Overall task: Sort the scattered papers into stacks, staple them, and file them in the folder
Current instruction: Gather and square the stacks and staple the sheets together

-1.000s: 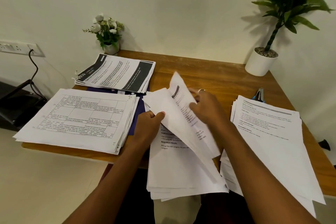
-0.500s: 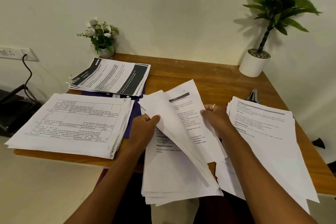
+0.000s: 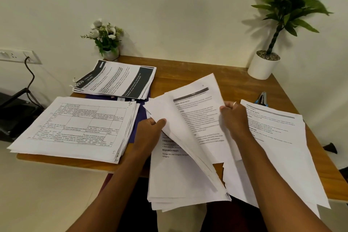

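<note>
Both hands are busy in the middle of the desk (image 3: 188, 75). The left hand (image 3: 150, 133) pinches the left edge of a lifted bundle (image 3: 169, 113) of blank-side sheets, thumb on top. The right hand (image 3: 235, 117) is curled round the right edge of one printed sheet (image 3: 199, 117), tilted up and fanned off that bundle. Under them sits the unsorted pile (image 3: 178, 181), hanging well over the near desk edge.

The right stack (image 3: 278, 137) touches the right wrist and also spills off the near edge. The table stack (image 3: 75, 126) fills the near left corner, poking past the left edge. The banded stack (image 3: 116, 79) lies far left, over the purple folder (image 3: 141, 118), which peeks out between those two stacks and the left hand. The stapler (image 3: 262, 98) sits just beyond the right stack.

The only bare wood is the far middle strip, between the banded stack and the plant pot (image 3: 260, 68). A flower pot (image 3: 111, 54) takes the far left corner.
</note>
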Available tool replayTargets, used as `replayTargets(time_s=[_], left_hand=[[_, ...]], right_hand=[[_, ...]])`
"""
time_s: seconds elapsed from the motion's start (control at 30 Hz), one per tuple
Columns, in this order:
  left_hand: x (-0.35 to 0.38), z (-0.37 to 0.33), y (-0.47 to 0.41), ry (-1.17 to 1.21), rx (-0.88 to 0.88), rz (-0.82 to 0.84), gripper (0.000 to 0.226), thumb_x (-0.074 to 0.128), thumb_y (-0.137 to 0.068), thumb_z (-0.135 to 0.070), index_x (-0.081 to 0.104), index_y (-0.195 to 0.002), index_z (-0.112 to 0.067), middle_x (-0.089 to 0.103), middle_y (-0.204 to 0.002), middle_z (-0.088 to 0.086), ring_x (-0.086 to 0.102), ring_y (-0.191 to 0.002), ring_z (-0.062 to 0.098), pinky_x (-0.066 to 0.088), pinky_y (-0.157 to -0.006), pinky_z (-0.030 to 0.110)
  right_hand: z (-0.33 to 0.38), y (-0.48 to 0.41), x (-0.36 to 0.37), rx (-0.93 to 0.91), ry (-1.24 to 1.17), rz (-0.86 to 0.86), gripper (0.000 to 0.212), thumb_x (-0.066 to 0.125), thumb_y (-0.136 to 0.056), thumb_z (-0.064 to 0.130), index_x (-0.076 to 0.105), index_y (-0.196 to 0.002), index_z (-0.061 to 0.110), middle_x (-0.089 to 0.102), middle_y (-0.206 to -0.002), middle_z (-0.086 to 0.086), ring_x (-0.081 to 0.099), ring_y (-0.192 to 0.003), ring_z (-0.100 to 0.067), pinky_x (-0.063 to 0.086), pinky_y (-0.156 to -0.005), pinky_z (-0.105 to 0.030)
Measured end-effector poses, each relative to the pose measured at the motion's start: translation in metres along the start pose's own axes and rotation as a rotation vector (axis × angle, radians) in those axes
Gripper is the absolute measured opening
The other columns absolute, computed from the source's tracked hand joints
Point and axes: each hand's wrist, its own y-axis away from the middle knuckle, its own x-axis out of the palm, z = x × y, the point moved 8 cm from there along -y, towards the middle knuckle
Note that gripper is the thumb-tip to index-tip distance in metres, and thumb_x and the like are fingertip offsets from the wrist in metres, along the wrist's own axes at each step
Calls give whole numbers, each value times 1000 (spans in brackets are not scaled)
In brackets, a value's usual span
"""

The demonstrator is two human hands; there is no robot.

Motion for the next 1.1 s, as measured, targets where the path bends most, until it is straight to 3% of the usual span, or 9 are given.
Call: replayTargets(time_s=[0.17,0.27,0.4,0.47,0.67,0.8,0.9,1.03,1.1], left_hand=[[3,-6,3,35,23,42,50,64,-98,-44,69,-74,0,73,-68,5,68,-61,13,51,-57,25],[4,-5,2,69,-9,50,54,61,-97,-51,73,-84,0,77,-78,6,73,-71,16,55,-63,26],[7,-3,2,35,48,57,22,63,-100,-26,77,-111,-13,78,-104,-4,73,-91,10,54,-65,11],[5,-2,2,8,61,43,27,62,-99,-12,72,-124,-12,72,-120,0,69,-100,12,53,-65,7],[4,-1,1,17,76,42,25,58,-100,-12,76,-117,-17,76,-107,-7,72,-90,3,60,-76,18],[-2,-9,11,160,14,12,42,53,-105,-31,61,-66,-16,66,-59,-13,60,-54,-1,49,-59,24],[-9,-10,13,379,-56,-28,42,46,-104,-49,62,-77,-21,70,-63,-11,68,-65,10,54,-72,31],[-4,-10,17,248,2,86,13,61,-101,-20,71,-94,-14,78,-89,2,76,-75,17,59,-60,27],[-4,-8,17,196,28,88,24,58,-96,1,70,-95,-21,78,-88,-5,76,-74,11,57,-55,22]], right_hand=[[59,10,-71,-294,38,-437,26,50,-103,19,68,-119,10,67,-108,0,65,-96,-13,54,-78,-24],[101,28,-100,-465,-80,-554,23,50,-104,17,68,-117,11,65,-107,8,60,-84,15,47,-71,-3],[140,57,-135,-665,-234,-755,26,51,-100,14,68,-117,4,65,-102,12,59,-90,16,46,-81,-6],[153,66,-146,-709,-279,-802,27,50,-98,13,68,-115,3,68,-104,5,59,-91,16,43,-81,-5],[122,51,-60,-525,-126,-344,17,53,-103,16,69,-106,14,69,-94,7,59,-78,12,50,-71,-11],[46,44,17,-300,2,-30,24,51,-103,17,69,-119,17,74,-100,4,68,-84,-5,50,-65,-21],[14,53,40,-233,118,42,28,53,-104,16,64,-129,15,68,-119,3,62,-97,-8,46,-65,-12],[-7,55,49,-171,270,105,23,59,-100,20,62,-123,16,60,-108,11,54,-83,-4,38,-57,-9],[-3,51,44,-167,259,97,15,61,-98,26,67,-109,17,64,-99,10,59,-80,-6,42,-61,-16]])
